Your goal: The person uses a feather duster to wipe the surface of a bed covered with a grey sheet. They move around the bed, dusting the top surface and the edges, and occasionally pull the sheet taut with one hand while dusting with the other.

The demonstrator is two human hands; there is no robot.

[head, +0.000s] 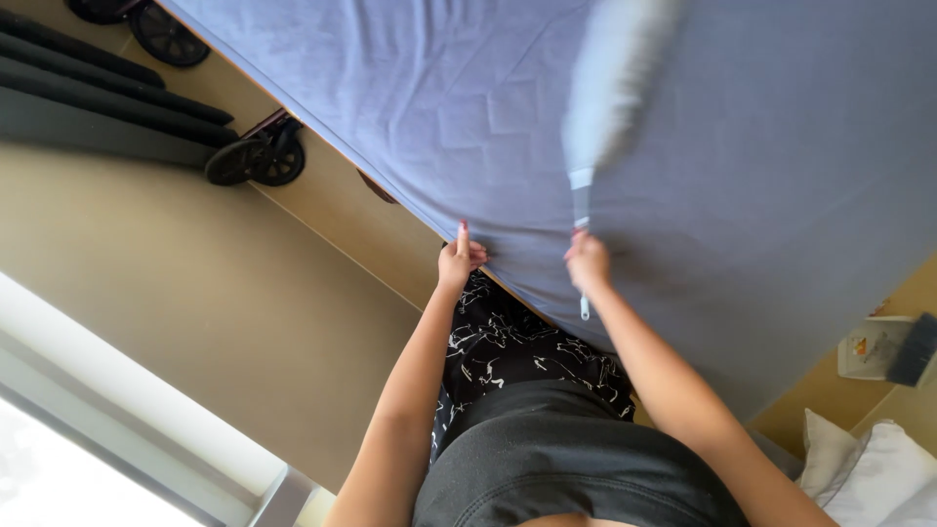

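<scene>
A grey-blue bed sheet (761, 166) covers the mattress across the upper right. My left hand (461, 259) rests at the sheet's near edge, its fingers curled on the fabric and one finger stretched out flat. My right hand (587, 262) is closed around the thin handle of a duster (582, 200). The duster's fluffy pale head (615, 78) lies blurred over the sheet, further out from me. The two hands are about a hand's width apart at the bed's edge. My patterned black trousers (527, 346) press against the side of the bed.
A beige floor (195, 293) stretches to the left. Dark folded frames and black wheels (259, 156) stand at the upper left beside the bed. A bright window (78, 468) is at the lower left. White pillows (878, 468) and a dark brush (913, 349) are at the lower right.
</scene>
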